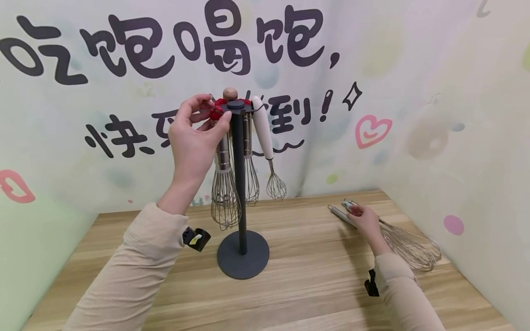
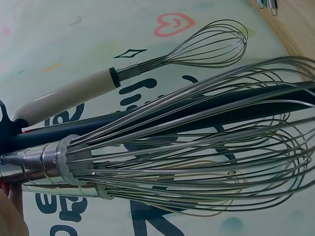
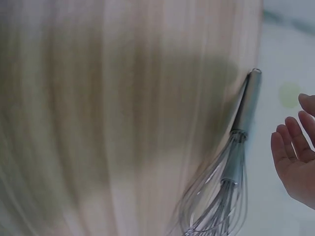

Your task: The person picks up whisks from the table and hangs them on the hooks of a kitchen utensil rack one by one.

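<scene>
A dark rack stand with a round base carries several hanging whisks. At its top, my left hand holds a steel-handled whisk by its red upper end, thumb and fingers curled round it beside a hook. Its wire balloon fills much of the left wrist view. Over the table's right side, my right hand hovers above the handles of loose whisks; in the right wrist view its fingers are loosely bent and apart from a steel whisk.
A white-handled whisk hangs on the stand's right, and a wooden knob shows behind the top. The wooden table meets a printed wall at the back and another wall at the right.
</scene>
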The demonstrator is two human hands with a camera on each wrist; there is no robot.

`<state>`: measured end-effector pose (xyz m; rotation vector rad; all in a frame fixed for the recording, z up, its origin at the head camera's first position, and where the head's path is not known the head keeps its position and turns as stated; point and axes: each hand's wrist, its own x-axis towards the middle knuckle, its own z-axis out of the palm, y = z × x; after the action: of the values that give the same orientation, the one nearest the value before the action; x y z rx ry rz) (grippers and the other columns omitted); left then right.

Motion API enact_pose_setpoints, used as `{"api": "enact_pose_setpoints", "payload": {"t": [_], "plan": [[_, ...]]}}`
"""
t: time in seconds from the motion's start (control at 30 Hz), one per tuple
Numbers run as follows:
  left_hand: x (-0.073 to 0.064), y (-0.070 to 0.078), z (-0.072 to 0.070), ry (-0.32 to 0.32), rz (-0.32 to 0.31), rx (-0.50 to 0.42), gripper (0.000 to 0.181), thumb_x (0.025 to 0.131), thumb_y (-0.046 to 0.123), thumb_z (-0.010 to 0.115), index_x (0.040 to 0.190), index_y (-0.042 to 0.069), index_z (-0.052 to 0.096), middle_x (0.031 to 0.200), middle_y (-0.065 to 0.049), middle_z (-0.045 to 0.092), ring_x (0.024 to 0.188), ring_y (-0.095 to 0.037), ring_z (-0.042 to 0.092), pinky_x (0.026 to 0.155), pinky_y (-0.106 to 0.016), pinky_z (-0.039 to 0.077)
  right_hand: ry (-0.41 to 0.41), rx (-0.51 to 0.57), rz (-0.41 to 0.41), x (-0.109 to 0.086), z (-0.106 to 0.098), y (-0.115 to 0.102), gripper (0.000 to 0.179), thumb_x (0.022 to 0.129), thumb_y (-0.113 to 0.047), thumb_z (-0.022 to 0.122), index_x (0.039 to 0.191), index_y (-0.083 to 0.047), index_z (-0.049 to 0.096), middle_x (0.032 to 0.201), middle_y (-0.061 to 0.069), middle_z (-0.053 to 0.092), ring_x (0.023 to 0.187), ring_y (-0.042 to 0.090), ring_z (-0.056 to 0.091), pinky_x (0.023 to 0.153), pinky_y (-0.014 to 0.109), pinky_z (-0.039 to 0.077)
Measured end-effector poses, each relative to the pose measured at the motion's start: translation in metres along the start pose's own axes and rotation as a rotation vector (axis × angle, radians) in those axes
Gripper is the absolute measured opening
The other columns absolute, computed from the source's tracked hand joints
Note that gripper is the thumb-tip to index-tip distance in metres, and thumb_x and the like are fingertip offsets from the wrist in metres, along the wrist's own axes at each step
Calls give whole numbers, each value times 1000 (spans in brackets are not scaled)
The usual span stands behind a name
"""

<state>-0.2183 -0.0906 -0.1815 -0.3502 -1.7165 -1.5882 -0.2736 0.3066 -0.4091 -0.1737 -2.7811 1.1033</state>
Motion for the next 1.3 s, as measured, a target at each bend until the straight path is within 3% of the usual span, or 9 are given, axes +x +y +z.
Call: {"api": "enact_pose_setpoints", "payload": {"t": [0.5,0.93,1.3], "plan": [[0,0,1,6,18,0,42,83,13,72,120,0,58,105,2,61,89,-3,60,88,-22,56,-18,-99,3,-2,0,21,39,92,-11,54,122,14,53,124,35,54,114,48,52,100,55,43],[1,1,1,-7,-9,-19,42,83,11,71,121,-1,57,104,3,60,89,-4,60,91,-23,55,-28,-155,-34,-3,3,27,36,89,-8,59,117,14,58,114,34,61,106,46,58,90,53,49],[1,2,2,-8,-23,-98,44,82,7,71,122,-3,56,101,8,57,95,-7,57,98,-24,51,-26,-180,-52,-5,7,27,31,86,-3,62,113,13,61,107,31,65,100,43,61,85,50,51]]}}
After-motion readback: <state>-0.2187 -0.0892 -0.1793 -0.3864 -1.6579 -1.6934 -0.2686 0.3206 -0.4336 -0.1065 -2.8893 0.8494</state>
